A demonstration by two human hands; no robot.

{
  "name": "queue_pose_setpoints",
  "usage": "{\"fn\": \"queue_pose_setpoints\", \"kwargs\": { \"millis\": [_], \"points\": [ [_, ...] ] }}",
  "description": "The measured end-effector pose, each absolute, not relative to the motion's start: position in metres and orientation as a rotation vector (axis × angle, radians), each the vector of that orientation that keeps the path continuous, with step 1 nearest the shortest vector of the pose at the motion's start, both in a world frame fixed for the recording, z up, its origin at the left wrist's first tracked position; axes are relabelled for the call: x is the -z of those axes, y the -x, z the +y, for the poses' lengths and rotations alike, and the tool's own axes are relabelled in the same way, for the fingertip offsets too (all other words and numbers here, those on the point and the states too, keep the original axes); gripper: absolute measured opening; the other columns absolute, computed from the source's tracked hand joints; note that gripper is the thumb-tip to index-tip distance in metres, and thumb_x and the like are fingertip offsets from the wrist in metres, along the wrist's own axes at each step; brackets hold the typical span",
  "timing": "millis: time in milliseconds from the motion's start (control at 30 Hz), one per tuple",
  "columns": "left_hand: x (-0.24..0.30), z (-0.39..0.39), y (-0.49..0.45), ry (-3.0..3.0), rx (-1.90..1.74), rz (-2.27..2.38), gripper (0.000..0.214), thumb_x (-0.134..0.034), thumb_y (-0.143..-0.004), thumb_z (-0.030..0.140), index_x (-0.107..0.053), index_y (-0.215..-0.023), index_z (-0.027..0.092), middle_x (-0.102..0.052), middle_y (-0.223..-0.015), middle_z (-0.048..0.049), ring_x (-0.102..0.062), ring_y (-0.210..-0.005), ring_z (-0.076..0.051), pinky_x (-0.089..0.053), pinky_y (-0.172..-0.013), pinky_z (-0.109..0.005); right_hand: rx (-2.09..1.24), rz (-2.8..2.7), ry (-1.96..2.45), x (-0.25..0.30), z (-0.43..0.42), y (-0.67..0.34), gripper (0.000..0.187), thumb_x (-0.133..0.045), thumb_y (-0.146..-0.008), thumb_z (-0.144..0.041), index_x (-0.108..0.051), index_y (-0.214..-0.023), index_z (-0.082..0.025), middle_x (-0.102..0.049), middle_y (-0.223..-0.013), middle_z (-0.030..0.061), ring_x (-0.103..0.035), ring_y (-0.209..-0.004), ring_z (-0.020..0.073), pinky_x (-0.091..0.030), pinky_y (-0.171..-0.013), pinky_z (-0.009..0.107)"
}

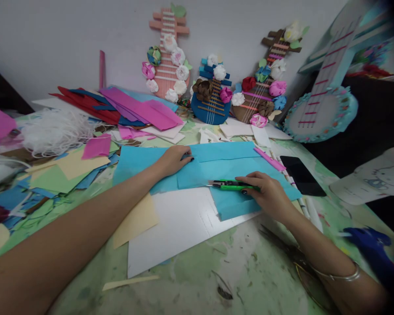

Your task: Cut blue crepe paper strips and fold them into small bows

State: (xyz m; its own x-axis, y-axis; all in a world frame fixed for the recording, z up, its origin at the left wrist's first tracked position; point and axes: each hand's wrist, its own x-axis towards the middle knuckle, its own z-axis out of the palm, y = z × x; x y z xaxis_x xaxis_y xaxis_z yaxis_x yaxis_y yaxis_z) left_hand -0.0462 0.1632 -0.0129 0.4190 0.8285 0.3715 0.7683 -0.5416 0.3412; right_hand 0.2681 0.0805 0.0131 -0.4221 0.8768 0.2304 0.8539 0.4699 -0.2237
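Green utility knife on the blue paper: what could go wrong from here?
1. The green utility knife in the right hand points its blade toward the left hand pressing the blue paper; a slip could reach those fingers.
2. Only one hand pins the paper, so it may bunch and tear.
3. The white sheet beneath could get scored.

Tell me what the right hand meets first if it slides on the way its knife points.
The right hand points its green knife leftward across the blue paper. Past more of that sheet, it would likely meet the left forearm, though depth is unclear.
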Motion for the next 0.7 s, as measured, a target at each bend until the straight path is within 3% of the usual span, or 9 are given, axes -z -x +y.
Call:
{"fn": "queue_pose_setpoints", "kwargs": {
  "millis": [700],
  "points": [
    [0.013, 0.163, 0.046, -2.558, -0.798, 1.423, 0.014, -0.05, -0.084, 0.03, -0.058, -0.085, 0.018, -0.064, -0.082, -0.0057, -0.058, -0.077, -0.021, -0.041, -0.07, -0.03, -0.124, -2.414, 1.465, -0.015, 0.077, -0.26, 0.042, -0.053, -0.082, -0.009, -0.068, -0.117, -0.026, -0.067, -0.105, 0.0082, -0.063, -0.093, 0.0248, -0.05, -0.076, 0.036]
  ]
}}
